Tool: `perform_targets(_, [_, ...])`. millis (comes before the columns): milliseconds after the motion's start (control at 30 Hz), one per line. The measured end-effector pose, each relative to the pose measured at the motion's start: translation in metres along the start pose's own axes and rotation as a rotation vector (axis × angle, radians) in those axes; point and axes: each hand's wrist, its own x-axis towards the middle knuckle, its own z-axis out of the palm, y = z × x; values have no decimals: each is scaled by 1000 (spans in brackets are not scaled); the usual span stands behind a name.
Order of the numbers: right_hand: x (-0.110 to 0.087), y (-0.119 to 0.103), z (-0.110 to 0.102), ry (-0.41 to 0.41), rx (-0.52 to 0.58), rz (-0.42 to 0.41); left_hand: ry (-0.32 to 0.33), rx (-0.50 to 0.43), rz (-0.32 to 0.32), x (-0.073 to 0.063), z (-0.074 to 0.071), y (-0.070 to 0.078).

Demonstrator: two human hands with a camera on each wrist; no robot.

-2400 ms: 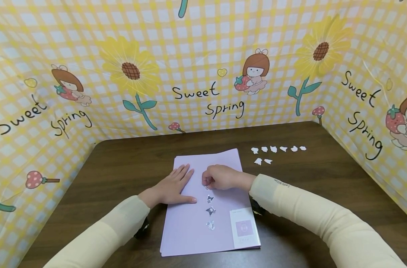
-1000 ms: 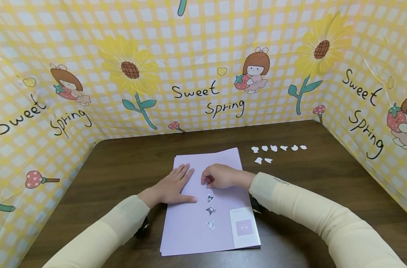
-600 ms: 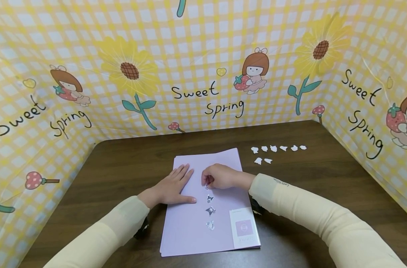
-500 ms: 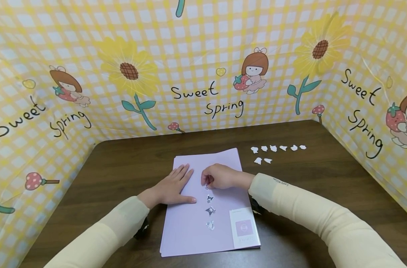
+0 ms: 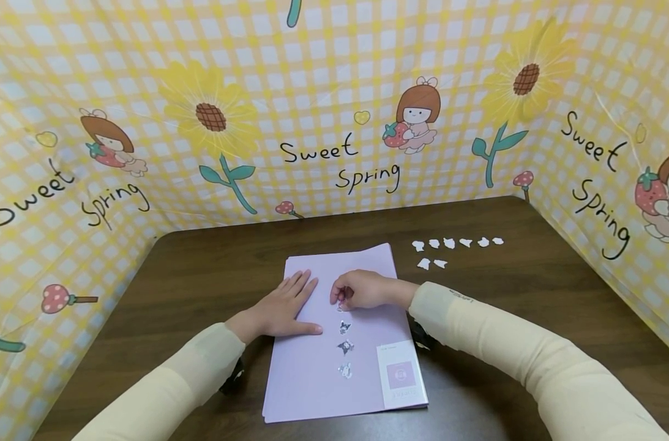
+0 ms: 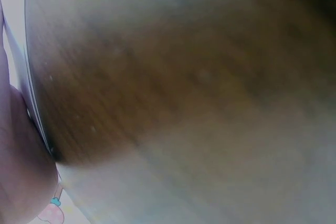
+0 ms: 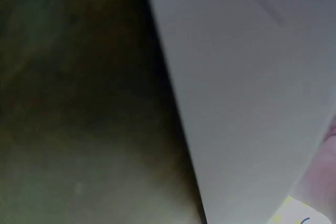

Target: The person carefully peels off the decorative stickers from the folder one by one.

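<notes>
1. Head view: A lilac folder (image 5: 306,386) lay flat on the brown table (image 5: 213,257), its long axis running roughly from the person toward the table's far edge, the far end leaning slightly right.
2. Four small stickers formed a line along that axis, mid-width on the folder: the farthest sticker (image 5: 340,308) under the right hand, and three nearer stickers (image 5: 344,348) below it. The farthest was partly covered, so its direction could not be told.
3. The right hand (image 5: 358,290) was curled, thumb and finger pinching the farthest sticker against the folder. The left hand (image 5: 279,312) lay palm down across the folder's left edge, fingers reaching toward the far edge, thumb out to the right.
4. A white label (image 5: 401,375) with a lilac square filled the folder's near right corner; its print was too small to read. Toward the table's far right corner lay white cutouts (image 5: 449,244), six in a row and two nearer. "Sweet Spring" was written on the checked cloth (image 5: 306,73) behind; the small dark lettering on the right sleeve (image 5: 510,337) was unclear.
5. Left wrist view: Blurred brown tabletop filled most of it, with part of the left hand at the left.
6. Right wrist view: A pale surface (image 7: 226,87) slanted beside a dark, blurred area; a sliver of hand showed at the lower right, its fingers hidden.
</notes>
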Motion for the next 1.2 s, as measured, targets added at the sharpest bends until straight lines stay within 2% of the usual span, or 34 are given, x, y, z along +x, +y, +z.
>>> perform_targets(833, [2,3,-1,-11,-66,12,4,-4,-4,2,2,-2])
perform_targets(967, [1,5,-2,7,-31,-19,1,-7,-5,2,2,-2])
perform_targets(1200, [-10,11,-5,82,137,-83,-1,-10,-5,2,2,-1])
